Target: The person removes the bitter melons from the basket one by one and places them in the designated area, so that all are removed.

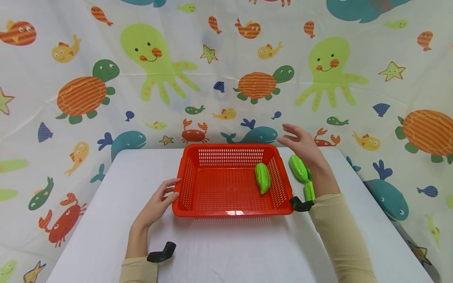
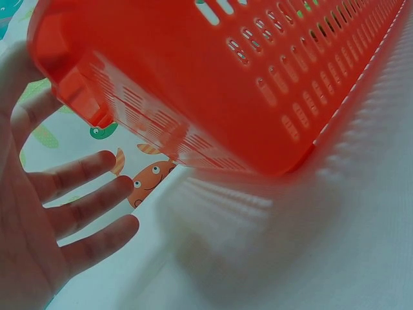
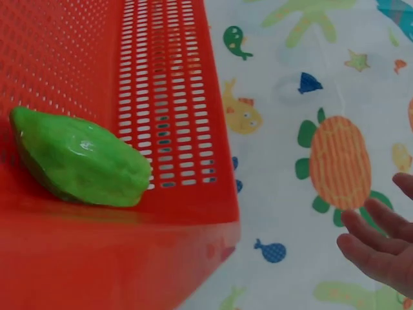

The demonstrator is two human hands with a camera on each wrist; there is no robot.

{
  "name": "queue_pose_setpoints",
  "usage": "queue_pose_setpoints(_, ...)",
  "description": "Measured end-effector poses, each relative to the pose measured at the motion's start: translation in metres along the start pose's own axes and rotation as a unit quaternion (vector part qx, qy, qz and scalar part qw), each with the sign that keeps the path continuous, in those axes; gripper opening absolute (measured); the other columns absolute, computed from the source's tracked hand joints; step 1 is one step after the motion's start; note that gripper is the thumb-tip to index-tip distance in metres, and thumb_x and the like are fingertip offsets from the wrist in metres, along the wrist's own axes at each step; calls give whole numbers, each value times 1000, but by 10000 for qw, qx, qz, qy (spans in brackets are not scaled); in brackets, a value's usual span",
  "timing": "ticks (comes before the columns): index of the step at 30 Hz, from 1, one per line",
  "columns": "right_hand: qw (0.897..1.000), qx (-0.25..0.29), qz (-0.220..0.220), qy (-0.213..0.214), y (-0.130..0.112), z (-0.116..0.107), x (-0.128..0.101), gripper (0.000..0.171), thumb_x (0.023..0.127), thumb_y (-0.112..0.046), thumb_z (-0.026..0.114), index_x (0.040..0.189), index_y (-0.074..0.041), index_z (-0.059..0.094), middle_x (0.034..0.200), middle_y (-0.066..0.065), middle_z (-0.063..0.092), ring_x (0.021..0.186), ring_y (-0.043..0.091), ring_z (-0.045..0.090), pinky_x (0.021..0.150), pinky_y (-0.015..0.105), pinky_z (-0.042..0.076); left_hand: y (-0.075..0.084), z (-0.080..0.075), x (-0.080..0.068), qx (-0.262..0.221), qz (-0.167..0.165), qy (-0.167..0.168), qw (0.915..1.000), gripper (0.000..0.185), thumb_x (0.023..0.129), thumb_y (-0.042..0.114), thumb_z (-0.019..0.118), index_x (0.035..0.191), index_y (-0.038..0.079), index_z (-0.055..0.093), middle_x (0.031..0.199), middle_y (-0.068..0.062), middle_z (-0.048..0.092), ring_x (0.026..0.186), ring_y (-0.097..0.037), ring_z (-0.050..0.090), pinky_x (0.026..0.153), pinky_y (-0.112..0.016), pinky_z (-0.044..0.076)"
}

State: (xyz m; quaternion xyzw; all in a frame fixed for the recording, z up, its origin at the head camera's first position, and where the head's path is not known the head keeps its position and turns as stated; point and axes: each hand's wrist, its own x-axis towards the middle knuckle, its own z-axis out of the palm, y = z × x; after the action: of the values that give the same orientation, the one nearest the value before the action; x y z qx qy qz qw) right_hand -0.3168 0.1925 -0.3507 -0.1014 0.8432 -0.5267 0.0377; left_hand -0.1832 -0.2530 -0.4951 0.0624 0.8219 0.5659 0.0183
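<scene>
A red plastic basket (image 1: 231, 212) with slotted walls stands on the white table. Its left rim meets the fingertips of my left hand (image 1: 157, 204). In the left wrist view the thumb and forefinger reach the rim of the basket (image 2: 161, 71), while the other fingers spread apart below. Inside, near the right wall, lies a glossy green, lumpy, oblong fruit or vegetable (image 1: 263, 178), seen larger in the right wrist view (image 3: 80, 158). My right hand (image 1: 301, 143) hovers beyond the basket's back right corner, fingers loosely extended, holding nothing.
Right of the basket, under my right forearm, lie more green pieces, one oblong (image 1: 298, 168) and one longer and narrower (image 1: 309, 191), partly covered by the arm. A curtain (image 1: 219, 59) printed with sea animals hangs behind and around the table (image 1: 219, 251).
</scene>
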Motion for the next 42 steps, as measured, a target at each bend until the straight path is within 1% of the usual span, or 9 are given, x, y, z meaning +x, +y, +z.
queue_pose_setpoints(5,9998,-47,-72,-203,5,8,9,71,92,-38,68,152,-16,35,154,12,34,138,36,38,109,56,34,-1,0,0,16,-14,12,10000,52,98,34,59,144,19,42,146,-10,41,131,-34,38,102,-60,40)
queue_pose_setpoints(11,9986,-70,163,-495,5,17,16,71,93,-33,67,152,-13,32,155,15,31,140,37,34,111,59,29,-1,0,0,13,-53,29,10000,52,97,34,60,144,19,42,146,-10,41,132,-34,38,103,-61,39)
queue_pose_setpoints(14,9981,-44,211,-570,12,19,23,72,94,-32,66,153,-13,31,156,16,30,140,39,33,111,60,27,0,1,0,27,-42,34,10000,53,97,35,60,144,19,42,146,-10,40,132,-34,38,103,-61,38)
queue_pose_setpoints(16,9980,-35,207,-602,14,21,25,71,94,-31,66,153,-13,31,155,17,30,140,39,33,111,59,28,0,0,0,34,-37,30,10000,53,97,35,60,144,19,41,147,-10,40,132,-34,38,103,-61,38)
queue_pose_setpoints(19,9978,-71,141,-637,16,26,27,71,93,-36,67,152,-15,33,154,14,33,138,38,35,111,56,31,0,0,0,39,-22,26,10000,53,97,35,60,144,19,41,147,-10,40,132,-34,38,103,-61,39)
queue_pose_setpoints(25,9964,-278,141,-788,18,34,32,69,92,-42,66,150,-14,38,152,11,38,136,36,39,108,53,36,-1,0,0,47,-11,22,10000,52,97,34,60,143,19,42,146,-10,41,131,-34,39,102,-61,39)
queue_pose_setpoints(30,9952,-461,181,-847,22,39,35,67,94,-39,65,148,-10,40,150,15,40,133,38,41,106,54,38,-2,0,1,44,-17,4,10000,53,97,35,60,144,19,41,146,-10,41,131,-33,39,103,-60,39)
queue_pose_setpoints(36,9940,-563,174,-922,25,42,37,63,95,-34,64,147,-7,41,148,19,42,133,40,40,106,55,38,0,1,0,50,-12,37,10000,53,97,35,60,144,19,41,147,-10,40,131,-33,39,103,-60,39)
queue_pose_setpoints(42,9875,-1019,372,-1141,31,48,41,62,94,-36,65,146,-8,43,144,20,46,133,38,39,107,56,36,-1,1,-1,42,-6,69,10000,54,96,36,61,144,19,41,147,-9,40,131,-33,39,103,-60,38)
